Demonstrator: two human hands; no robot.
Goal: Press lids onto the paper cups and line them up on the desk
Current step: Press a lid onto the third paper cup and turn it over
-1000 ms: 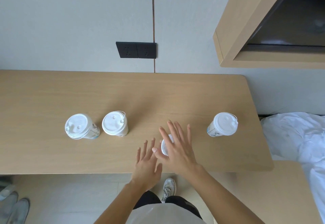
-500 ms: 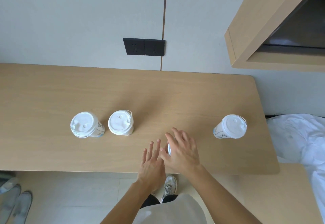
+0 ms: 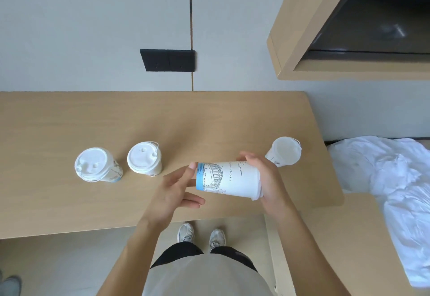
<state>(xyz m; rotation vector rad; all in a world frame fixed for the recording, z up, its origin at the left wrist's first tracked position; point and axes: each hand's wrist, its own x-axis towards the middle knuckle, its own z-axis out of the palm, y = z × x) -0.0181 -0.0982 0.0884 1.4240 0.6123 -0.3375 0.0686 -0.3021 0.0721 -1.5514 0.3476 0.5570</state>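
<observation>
Head view: the cup [image 3: 228, 178] lies sideways above the bench [image 3: 69, 121], long axis running nine to three o'clock. The right hand [image 3: 267, 179] wraps its wide top end at three. The left hand [image 3: 174, 188], fingers loose, touches the blue base at nine, nearer the closest lidded cup [image 3: 144, 158].

Left cup [image 3: 97, 164], middle cup [image 3: 144, 158], right cup [image 3: 284, 151] lidded, standing; printed cup [image 3: 226, 179] horizontal, midair.

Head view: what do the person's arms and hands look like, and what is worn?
The left hand and right hand show no gloves, rings or watch, and no sleeves cover the arms. Below are a light grey top, black shorts and pale sneakers.
</observation>
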